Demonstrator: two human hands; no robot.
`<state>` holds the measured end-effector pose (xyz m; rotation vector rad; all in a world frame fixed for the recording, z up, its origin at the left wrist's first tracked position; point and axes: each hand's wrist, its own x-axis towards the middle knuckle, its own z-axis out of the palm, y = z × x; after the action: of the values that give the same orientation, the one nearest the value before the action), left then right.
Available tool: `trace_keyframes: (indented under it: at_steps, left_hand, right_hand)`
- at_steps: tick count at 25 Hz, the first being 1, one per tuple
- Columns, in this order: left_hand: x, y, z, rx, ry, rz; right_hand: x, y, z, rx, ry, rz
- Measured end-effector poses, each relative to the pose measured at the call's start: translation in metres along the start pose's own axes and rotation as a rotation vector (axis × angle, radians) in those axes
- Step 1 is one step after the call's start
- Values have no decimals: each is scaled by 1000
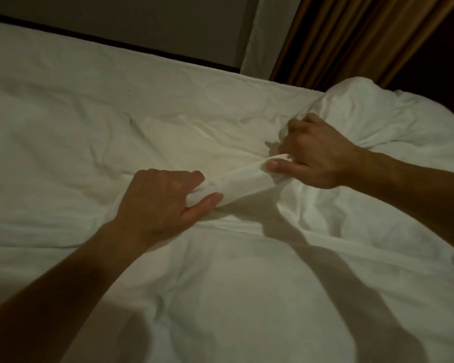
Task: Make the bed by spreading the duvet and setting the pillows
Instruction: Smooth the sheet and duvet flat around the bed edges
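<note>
The white duvet (233, 284) lies rumpled over the near half of the bed (63, 82), its cloth soft, matte and heavily creased, with long shadows of the arms falling across it. Both hands hold one gathered fold of it near the middle of the bed. The left hand (157, 203) is closed around the fold, fingers curled over the top and thumb pressed along the near side, so that the cloth bunches out between them. The right hand (315, 155) grips the other end of the same fold, knuckles up, with the thumb pinching a thin ridge of fabric. Between the two hands the fabric is drawn into a tight, narrow roll. Toward the bed's far right corner the duvet heaps into a puffy mound (364, 111); this may be a pillow under the cover, but the dim light leaves it unclear. The bed's far side is flatter, with only shallow wrinkles. Behind the far edge stand a grey headboard (142, 19) and brown pleated curtains (351, 35).
</note>
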<state>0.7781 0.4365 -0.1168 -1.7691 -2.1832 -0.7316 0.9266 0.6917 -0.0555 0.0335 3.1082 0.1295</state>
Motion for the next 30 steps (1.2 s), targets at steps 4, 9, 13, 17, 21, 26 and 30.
trace_keyframes:
  at_steps: [4,9,13,17,21,26,30]
  left_hand:
    - [-20,-7,-7,-2,-34,115]
    - [-56,-4,20,-3,-181,85]
    - [-72,-12,47,-64,-321,32]
    - [-56,3,39,-57,-276,52]
    - [-29,46,27,-108,-281,93]
    - [-4,104,32,-112,-273,39]
    - [18,159,42,-83,-245,-1]
  right_hand:
    - [-61,-24,-7,170,305,-135]
    - [-95,-88,72,269,-71,228]
    - [-97,-111,120,296,-188,325]
    - [-104,-112,90,378,78,313]
    - [-119,-111,56,339,150,412]
    - [-155,-88,32,283,187,481]
    - [-201,-45,20,281,206,386]
